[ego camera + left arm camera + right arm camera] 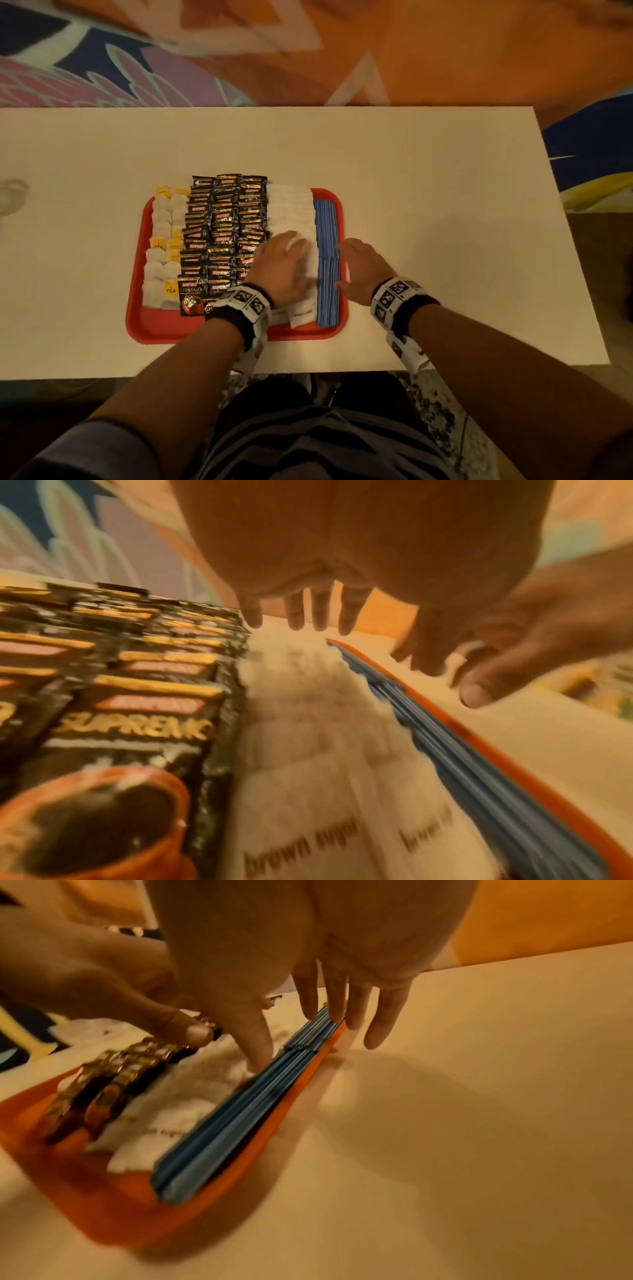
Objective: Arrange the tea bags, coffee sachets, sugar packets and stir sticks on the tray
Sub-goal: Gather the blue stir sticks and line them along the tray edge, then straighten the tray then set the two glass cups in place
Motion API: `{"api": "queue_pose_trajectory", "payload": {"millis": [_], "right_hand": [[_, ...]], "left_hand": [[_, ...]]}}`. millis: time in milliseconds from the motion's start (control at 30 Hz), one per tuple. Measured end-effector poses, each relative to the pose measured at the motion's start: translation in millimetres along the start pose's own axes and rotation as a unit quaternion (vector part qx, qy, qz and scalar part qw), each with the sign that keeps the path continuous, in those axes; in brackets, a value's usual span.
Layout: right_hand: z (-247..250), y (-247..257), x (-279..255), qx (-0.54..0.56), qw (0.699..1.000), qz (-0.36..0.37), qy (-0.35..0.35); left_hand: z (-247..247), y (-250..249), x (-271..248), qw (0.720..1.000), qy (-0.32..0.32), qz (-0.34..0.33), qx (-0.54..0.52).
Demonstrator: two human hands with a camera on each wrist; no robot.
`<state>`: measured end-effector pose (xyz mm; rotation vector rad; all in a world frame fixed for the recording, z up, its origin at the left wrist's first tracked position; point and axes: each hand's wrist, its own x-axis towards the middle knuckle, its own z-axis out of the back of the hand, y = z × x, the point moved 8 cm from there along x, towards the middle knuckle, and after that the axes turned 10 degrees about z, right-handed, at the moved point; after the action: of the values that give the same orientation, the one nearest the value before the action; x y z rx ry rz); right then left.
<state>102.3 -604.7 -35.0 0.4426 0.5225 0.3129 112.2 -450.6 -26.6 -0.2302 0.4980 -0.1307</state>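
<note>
A red tray (161,329) on the white table holds four columns: white tea bags (161,270) with yellow tags at the left, black coffee sachets (219,226), white sugar packets (291,209), and blue stir sticks (328,240) along the right rim. My left hand (284,263) lies flat on the sugar packets (308,723) with straight fingers. My right hand (356,263) is at the tray's right edge, fingers straight; in the right wrist view its fingertips (329,1015) touch the blue stir sticks (240,1110) and the tray rim (308,1074).
The white table (445,205) stretches out to the right of the tray and behind it. A patterned orange, blue and pink floor (308,51) lies beyond the far edge. A faint translucent object (12,195) sits at the far left.
</note>
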Motion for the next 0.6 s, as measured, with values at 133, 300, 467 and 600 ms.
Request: {"api": "queue_pose_trajectory", "payload": {"millis": [133, 300, 467, 600], "right_hand": [[14, -23, 0, 0.16, 0.976, -0.142, -0.045], [3, -38, -2, 0.317, 0.902, -0.281, -0.09], [-16, -25, -9, 0.319, 0.885, -0.329, -0.084], [-35, -11, -11, 0.33, 0.88, -0.338, -0.044]], "left_hand": [[50, 75, -6, 0.97, -0.116, 0.12, -0.175], [61, 204, -38, 0.893, -0.188, 0.334, -0.234], [22, 287, -73, 0.806, -0.058, 0.529, -0.261], [8, 296, -74, 0.822, 0.001, 0.515, -0.244]]}}
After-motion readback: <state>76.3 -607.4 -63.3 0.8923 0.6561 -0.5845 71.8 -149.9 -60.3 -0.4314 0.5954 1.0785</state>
